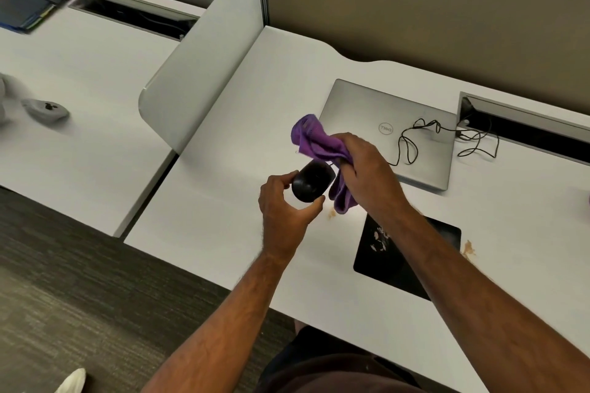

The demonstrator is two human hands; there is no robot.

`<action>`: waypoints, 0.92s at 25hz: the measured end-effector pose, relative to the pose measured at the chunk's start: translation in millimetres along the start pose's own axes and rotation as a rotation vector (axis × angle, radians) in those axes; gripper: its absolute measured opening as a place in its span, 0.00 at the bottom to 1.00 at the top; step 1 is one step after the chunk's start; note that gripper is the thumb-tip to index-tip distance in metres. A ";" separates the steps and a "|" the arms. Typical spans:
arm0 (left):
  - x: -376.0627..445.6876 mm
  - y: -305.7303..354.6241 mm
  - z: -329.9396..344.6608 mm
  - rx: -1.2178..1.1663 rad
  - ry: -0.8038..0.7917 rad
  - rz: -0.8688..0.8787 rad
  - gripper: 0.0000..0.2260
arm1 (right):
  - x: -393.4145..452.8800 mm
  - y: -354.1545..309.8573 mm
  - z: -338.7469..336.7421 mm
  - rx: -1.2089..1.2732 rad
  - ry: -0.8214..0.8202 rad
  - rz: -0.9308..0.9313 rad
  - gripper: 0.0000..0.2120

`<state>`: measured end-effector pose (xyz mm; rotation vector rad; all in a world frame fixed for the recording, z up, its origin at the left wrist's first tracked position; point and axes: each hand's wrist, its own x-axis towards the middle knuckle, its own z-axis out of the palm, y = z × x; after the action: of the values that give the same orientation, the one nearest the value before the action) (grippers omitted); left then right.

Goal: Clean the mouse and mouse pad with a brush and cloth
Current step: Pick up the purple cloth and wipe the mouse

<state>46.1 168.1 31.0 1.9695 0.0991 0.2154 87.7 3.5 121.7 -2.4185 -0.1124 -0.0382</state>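
My left hand (285,212) holds a black mouse (311,183) up above the white desk, fingers curled around its sides. My right hand (368,174) grips a bunched purple cloth (319,143) that touches the mouse's right side. The mouse's black cable (412,143) trails right over a shut laptop. A black mouse pad (383,252) with a white print lies flat on the desk below my right forearm, which covers part of it. No brush is in view.
A shut silver laptop (389,134) lies behind my hands. Brown stains (467,249) mark the desk (223,201) beside the pad and a smaller one under the cloth. A grey divider (198,73) stands at left. A cable slot (523,128) opens at right.
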 end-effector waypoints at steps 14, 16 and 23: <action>5.1 -1.1 0.3 -0.213 -0.020 -0.015 0.28 | -7.7 8.3 30.5 -0.302 -0.122 -0.309 0.23; 4.6 0.0 1.4 -0.190 -0.028 -0.045 0.31 | -9.5 6.9 31.6 -0.265 -0.107 -0.256 0.23; 4.8 0.3 -2.3 -0.356 -0.023 -0.127 0.33 | -26.5 1.3 25.8 -0.334 -0.091 -0.424 0.22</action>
<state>50.3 170.9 32.6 1.6047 0.1593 0.1176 61.3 17.7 99.9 -2.6839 -0.7083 -0.1504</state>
